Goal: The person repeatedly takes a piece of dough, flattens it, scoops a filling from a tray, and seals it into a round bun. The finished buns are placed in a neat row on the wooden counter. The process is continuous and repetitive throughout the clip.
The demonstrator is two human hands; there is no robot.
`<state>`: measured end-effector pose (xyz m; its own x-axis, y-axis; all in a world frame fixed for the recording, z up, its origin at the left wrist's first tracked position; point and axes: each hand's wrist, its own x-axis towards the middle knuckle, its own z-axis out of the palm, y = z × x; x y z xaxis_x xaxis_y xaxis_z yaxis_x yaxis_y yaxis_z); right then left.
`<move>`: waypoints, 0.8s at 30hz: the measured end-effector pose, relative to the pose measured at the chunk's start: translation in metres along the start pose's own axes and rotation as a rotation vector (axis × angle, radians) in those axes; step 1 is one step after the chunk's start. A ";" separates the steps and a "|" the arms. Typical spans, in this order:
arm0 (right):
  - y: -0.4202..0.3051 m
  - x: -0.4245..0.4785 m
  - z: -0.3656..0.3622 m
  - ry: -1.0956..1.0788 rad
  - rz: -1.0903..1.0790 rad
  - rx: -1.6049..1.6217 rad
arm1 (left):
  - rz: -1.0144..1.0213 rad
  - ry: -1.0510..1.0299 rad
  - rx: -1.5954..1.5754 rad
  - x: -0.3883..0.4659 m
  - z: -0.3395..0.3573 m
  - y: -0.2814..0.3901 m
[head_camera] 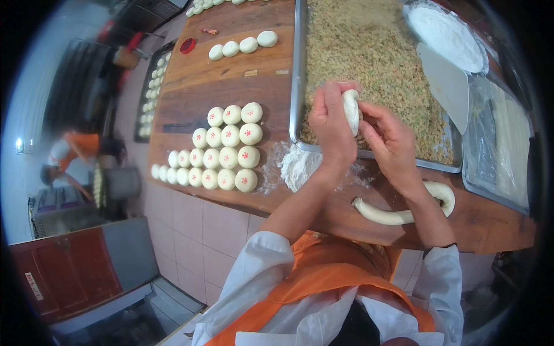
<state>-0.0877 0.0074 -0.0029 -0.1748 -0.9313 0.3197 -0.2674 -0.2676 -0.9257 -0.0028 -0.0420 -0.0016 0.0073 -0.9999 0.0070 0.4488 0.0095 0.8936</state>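
Between my two hands, above the near edge of a metal tray [295,86] of crumbly filling [359,52], is a piece of white dough [351,113] turned on edge. My left hand [333,119] is closed around one side of it. The fingers and thumb of my right hand [386,140] pinch its other side. What the dough holds inside is hidden. Under my left forearm lies a heap of white flour [298,166] on the wooden table [229,88]. A curved rope of dough [385,215] lies beneath my right forearm.
Rows of round dough cakes with red stamped marks [229,135] stand at left; plain dough cakes [248,45] sit farther back. A white scraper [448,86], a bowl of flour [448,36] and a plastic-covered dough tray [497,142] are at right. Another person [75,151] bends at far left.
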 end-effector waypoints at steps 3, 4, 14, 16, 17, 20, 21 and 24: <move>-0.006 0.002 0.002 -0.004 -0.126 -0.148 | -0.022 -0.061 -0.080 -0.003 -0.006 -0.003; -0.009 0.004 0.002 -0.034 -0.126 -0.188 | -0.024 -0.083 -0.108 -0.003 -0.008 -0.003; -0.011 0.005 0.011 0.043 -0.359 -0.344 | -0.148 0.016 -0.373 0.000 -0.007 0.001; -0.009 0.004 0.013 0.048 -0.372 -0.342 | -0.134 0.052 -0.303 -0.005 -0.006 -0.001; -0.008 0.004 0.011 0.040 -0.353 -0.333 | -0.115 0.051 -0.244 -0.009 -0.005 -0.001; -0.006 0.006 -0.002 -0.033 0.074 0.056 | 0.047 -0.023 -0.063 -0.016 -0.005 0.000; -0.009 0.009 -0.008 -0.067 0.283 0.246 | 0.164 -0.092 0.000 -0.017 -0.010 -0.001; -0.028 0.013 -0.013 -0.109 0.430 0.482 | 0.701 -0.145 0.283 -0.005 -0.016 0.002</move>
<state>-0.0947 0.0063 0.0297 -0.0679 -0.9929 -0.0982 0.2643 0.0770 -0.9614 0.0126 -0.0366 -0.0072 0.0801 -0.7509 0.6555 0.1368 0.6597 0.7390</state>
